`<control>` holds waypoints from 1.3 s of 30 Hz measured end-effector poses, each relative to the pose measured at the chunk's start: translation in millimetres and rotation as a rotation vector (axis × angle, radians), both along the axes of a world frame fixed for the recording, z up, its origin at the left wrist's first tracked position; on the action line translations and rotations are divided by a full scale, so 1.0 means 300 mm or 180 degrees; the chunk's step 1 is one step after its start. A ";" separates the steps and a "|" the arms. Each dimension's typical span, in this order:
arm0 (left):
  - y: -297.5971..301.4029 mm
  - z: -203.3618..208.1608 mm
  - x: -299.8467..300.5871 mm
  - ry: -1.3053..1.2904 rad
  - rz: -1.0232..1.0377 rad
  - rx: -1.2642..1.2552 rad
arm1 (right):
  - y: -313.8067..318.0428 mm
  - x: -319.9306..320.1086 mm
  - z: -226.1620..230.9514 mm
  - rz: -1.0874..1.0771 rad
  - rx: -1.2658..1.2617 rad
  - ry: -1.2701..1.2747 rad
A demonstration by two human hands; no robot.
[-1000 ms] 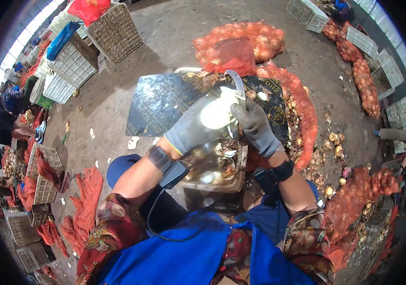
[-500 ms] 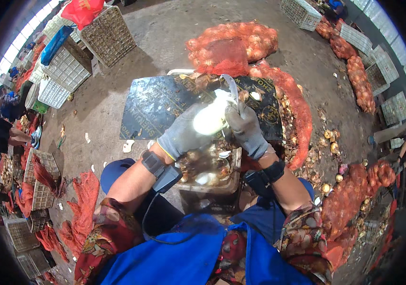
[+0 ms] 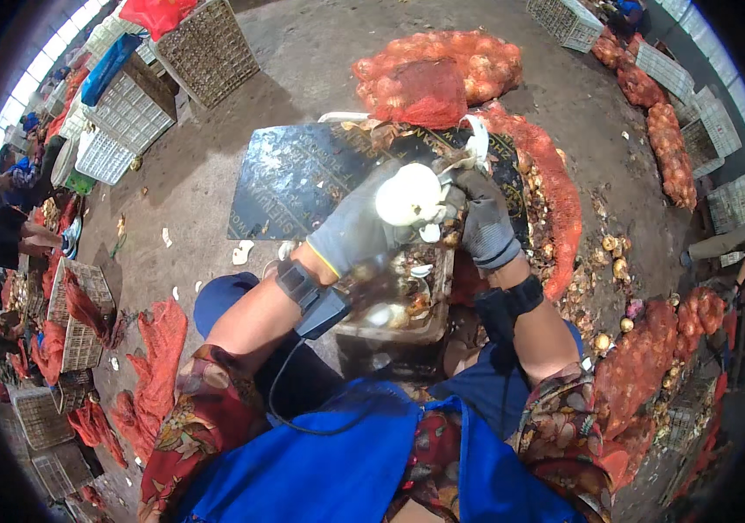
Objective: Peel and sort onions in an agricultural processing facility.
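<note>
The gloved left hand (image 3: 357,222) cups a pale, peeled onion (image 3: 407,195) from its left side, palm against the bulb; I can't make out where its far fingertips sit. Just right of that grip, the gloved right hand (image 3: 487,222) is curled tight, closed on a knife (image 3: 479,139) whose handle I can't see; the blade stands up beyond the knuckles, away from the wearer. A white scrap (image 3: 429,233) hangs just below the onion, between the two hands.

What worries me is how close the two hands are. The bare bulb looks slick, so a loose cup could let it roll, and a blade pressed against it might then skid toward the left glove. If it slipped free, it would probably drop into the crate (image 3: 390,331) under the grip, among the peelings, or knock the dark board (image 3: 272,187) beyond the left hand. The red mesh (image 3: 562,218) right of the knife hand could snag the sleeve on a wide swing.
</note>
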State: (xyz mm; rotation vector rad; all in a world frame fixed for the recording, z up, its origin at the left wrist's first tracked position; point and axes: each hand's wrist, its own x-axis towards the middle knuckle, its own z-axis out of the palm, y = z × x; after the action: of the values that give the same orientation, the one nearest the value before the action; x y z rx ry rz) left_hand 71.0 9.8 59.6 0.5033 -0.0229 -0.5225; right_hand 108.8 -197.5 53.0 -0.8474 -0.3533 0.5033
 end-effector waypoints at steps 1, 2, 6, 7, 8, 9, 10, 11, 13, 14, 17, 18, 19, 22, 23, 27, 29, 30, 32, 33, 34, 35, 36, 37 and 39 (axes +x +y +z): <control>0.012 -0.037 0.005 0.0016 -0.0054 -0.0001 | 0.035 -0.028 0.038 -0.0311 -0.0035 0.0336; 0.026 -0.061 0.001 0.0039 -0.0101 0.0009 | 0.047 -0.045 0.073 -0.0281 -0.0020 0.0355; 0.030 0.038 -0.036 -0.2589 0.0766 0.3294 | 0.043 -0.051 0.135 -0.0598 -0.0696 -0.0161; 0.036 -0.024 -0.014 -0.2514 0.0804 0.3203 | 0.036 -0.067 0.159 -0.0549 -0.0670 -0.0123; 0.037 -0.011 -0.011 -0.2504 0.0822 0.3205 | 0.031 -0.077 0.180 -0.0518 -0.0658 -0.0096; 0.038 0.008 -0.010 -0.2667 0.0767 0.3298 | 0.022 -0.071 0.163 -0.0509 -0.0463 0.0123; 0.039 0.019 -0.005 -0.2829 0.0707 0.3390 | 0.018 -0.068 0.160 -0.0492 -0.0469 0.0122; 0.056 -0.070 0.026 -0.1124 0.0389 0.1691 | 0.028 -0.071 0.160 -0.0478 -0.0303 0.0253; 0.057 -0.063 0.022 -0.1071 0.0386 0.1757 | 0.018 -0.067 0.153 -0.0513 -0.0158 0.0408; 0.054 -0.047 0.022 -0.1041 0.0373 0.1821 | 0.014 -0.061 0.159 -0.0623 -0.0193 0.0384; 0.076 -0.002 0.006 -0.0924 0.0271 0.1573 | -0.029 -0.006 0.147 -0.1296 -0.0185 0.0610; 0.092 0.012 -0.002 -0.0883 0.0193 0.1540 | -0.061 0.024 0.156 -0.1195 -0.0247 0.0423; 0.097 0.031 -0.007 -0.0662 0.0248 0.1432 | -0.106 0.025 0.172 -0.1080 -0.0620 0.0327; 0.103 0.056 -0.015 -0.0794 0.0236 0.1715 | -0.093 -0.015 0.220 -0.0661 -0.2234 -0.0574; 0.151 -0.022 0.002 -0.1663 0.0389 0.2600 | -0.065 -0.028 0.227 -0.0295 -0.3431 -0.1414; 0.120 0.038 -0.014 -0.0694 0.0336 0.1666 | -0.003 -0.085 0.208 -0.1184 -0.3293 -0.2555; 0.118 0.035 -0.027 -0.0896 0.0392 0.1858 | 0.028 -0.073 0.171 -0.1006 -0.2645 -0.2238; 0.119 0.031 -0.031 -0.1098 0.0454 0.2042 | 0.033 -0.075 0.175 -0.1017 -0.2645 -0.2242; 0.112 0.004 -0.028 -0.0985 0.0384 0.1984 | 0.039 -0.088 0.197 -0.0701 -0.2948 -0.2706; 0.118 0.008 -0.027 -0.1159 0.0311 0.2213 | 0.045 -0.102 0.228 -0.0583 -0.2894 -0.2506; 0.124 0.013 -0.026 -0.1333 0.0239 0.2440 | 0.041 -0.099 0.210 -0.0588 -0.2900 -0.2495; 0.127 0.039 -0.025 -0.3285 0.0676 0.3842 | 0.040 -0.091 0.188 -0.0851 -0.2907 -0.3121; 0.118 0.063 -0.031 -0.3286 0.0665 0.3844 | 0.039 -0.086 0.175 -0.1118 -0.2892 -0.3746; 0.104 0.089 -0.041 -0.1803 0.0349 0.2386 | 0.038 -0.086 0.167 -0.1124 -0.2889 -0.3739; 0.093 0.095 -0.048 -0.0338 0.0034 0.0891 | 0.046 -0.101 0.185 -0.1237 -0.2834 -0.3910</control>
State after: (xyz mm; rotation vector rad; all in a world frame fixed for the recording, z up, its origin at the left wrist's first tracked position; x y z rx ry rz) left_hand 56.7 37.7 88.0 0.8043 -0.0491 -0.4903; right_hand 78.5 -183.7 108.4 -2.0148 -1.0916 -0.3478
